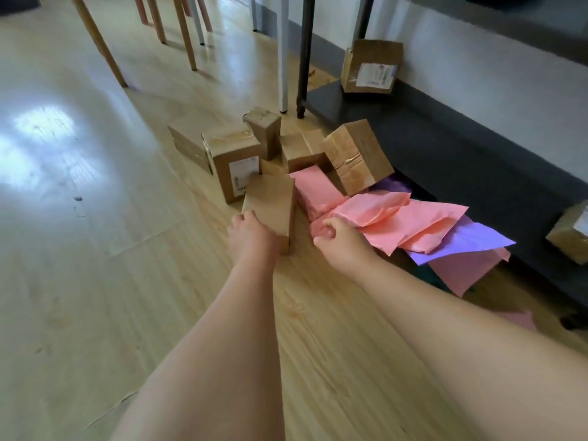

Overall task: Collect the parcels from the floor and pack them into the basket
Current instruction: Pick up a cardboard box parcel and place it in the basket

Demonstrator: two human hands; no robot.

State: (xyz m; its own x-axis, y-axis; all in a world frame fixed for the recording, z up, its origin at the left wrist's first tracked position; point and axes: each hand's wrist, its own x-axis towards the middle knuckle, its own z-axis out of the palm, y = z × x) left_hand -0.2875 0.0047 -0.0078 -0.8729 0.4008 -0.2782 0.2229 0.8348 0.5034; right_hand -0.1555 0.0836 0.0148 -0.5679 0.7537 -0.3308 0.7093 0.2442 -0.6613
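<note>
Forearms extended: left hand [251,232] grips brown box [270,205], right hand [339,240] clutches pink mailer [375,214]; advise lifting separately, box supported underneath.

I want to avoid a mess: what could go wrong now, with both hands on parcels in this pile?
The right hand grips the pink bag by one end; the loose purple bag under it may drag along. The tilted box leans close behind that bag, so pulling could tip it. The left hand holds the front box by its near end only; it might slip when lifted.
</note>
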